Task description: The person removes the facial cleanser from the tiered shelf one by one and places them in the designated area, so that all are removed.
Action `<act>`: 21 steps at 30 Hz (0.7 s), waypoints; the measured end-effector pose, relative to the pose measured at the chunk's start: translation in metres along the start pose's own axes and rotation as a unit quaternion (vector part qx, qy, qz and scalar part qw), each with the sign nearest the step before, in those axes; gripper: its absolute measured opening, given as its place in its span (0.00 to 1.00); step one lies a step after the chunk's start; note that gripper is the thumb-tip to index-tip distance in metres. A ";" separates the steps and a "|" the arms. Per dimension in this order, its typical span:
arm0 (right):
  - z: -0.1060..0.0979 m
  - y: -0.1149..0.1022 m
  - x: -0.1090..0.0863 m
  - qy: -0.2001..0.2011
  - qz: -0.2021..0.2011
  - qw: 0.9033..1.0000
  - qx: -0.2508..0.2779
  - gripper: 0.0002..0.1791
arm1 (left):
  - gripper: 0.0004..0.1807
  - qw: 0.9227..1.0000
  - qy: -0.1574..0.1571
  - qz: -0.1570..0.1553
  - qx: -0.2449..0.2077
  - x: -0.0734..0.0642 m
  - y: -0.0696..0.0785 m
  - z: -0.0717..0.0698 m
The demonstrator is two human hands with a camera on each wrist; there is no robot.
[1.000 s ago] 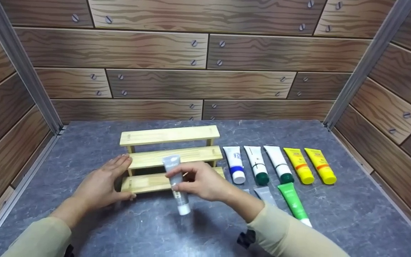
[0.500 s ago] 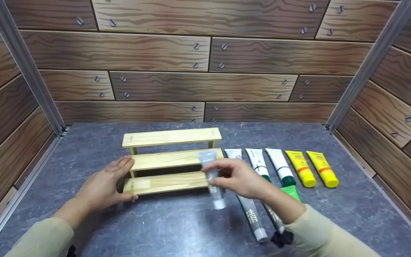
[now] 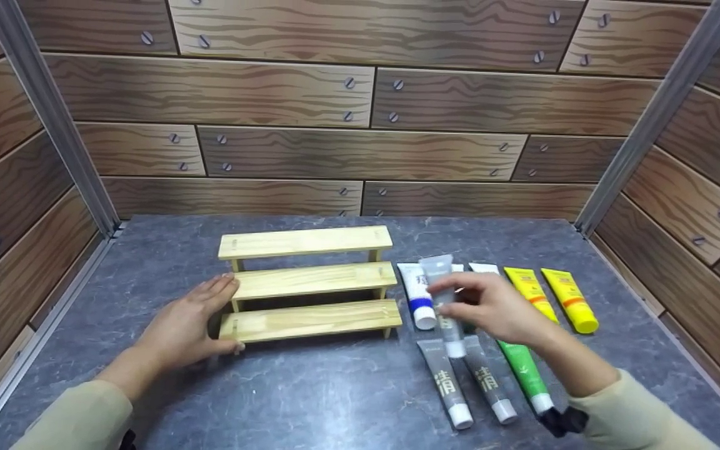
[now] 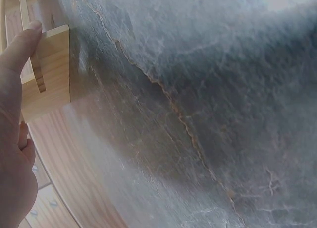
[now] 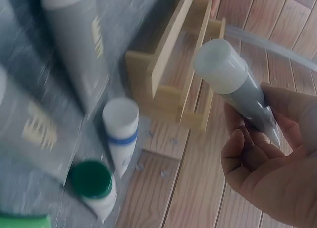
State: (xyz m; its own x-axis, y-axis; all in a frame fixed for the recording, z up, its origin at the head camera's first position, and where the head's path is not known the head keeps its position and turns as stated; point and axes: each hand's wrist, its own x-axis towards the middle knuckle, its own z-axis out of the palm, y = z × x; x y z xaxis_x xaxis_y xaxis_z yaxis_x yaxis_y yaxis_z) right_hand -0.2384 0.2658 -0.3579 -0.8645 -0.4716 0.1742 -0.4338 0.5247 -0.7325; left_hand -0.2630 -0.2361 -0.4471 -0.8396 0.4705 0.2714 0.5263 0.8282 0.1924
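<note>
My right hand (image 3: pixel 497 309) pinches a grey squeeze tube (image 3: pixel 446 331) between thumb and fingers, its white cap downward. It hangs over the row of white tubes, partly hiding them. In the right wrist view the same tube's cap (image 5: pixel 218 64) points toward the camera. My left hand (image 3: pixel 182 322) rests against the left end of a three-step wooden rack (image 3: pixel 316 322), fingers extended along its side. In the left wrist view the thumb (image 4: pixel 22 47) touches the front of a step. Below the held tube lie two more grey tubes (image 3: pixel 444 381).
A white tube with a blue band (image 3: pixel 419 294) lies right of the rack. Two yellow tubes (image 3: pixel 569 300) lie farther right, and a green tube (image 3: pixel 522 369) lies in the front row. A green-capped white tube (image 5: pixel 94 181) shows in the right wrist view. Wood-patterned walls enclose the table.
My right hand has carried the grey tube rightward from in front of the rack to over the tubes. The left hand stays at the rack's left end. The head view has shifted slightly.
</note>
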 end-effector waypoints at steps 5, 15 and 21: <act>-0.016 0.009 -0.011 0.005 0.019 1.000 -0.007 0.17 | 0.60 1.000 -0.002 0.000 0.004 0.001 -0.001 0.001; -0.040 0.032 -0.031 0.012 0.017 1.000 0.012 0.18 | 0.60 1.000 -0.006 -0.005 0.000 0.002 -0.002 0.001; -0.051 0.041 -0.041 0.003 0.044 0.999 -0.005 0.19 | 0.59 1.000 0.003 0.002 0.000 0.001 -0.001 0.002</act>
State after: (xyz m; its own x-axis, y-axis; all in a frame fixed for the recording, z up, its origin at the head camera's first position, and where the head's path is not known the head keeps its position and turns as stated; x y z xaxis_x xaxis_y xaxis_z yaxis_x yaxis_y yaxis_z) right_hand -0.2337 0.3426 -0.3613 -0.9007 -0.4191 0.1143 -0.3594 0.5713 -0.7379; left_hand -0.2646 -0.2364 -0.4488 -0.8367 0.4720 0.2779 0.5296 0.8266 0.1906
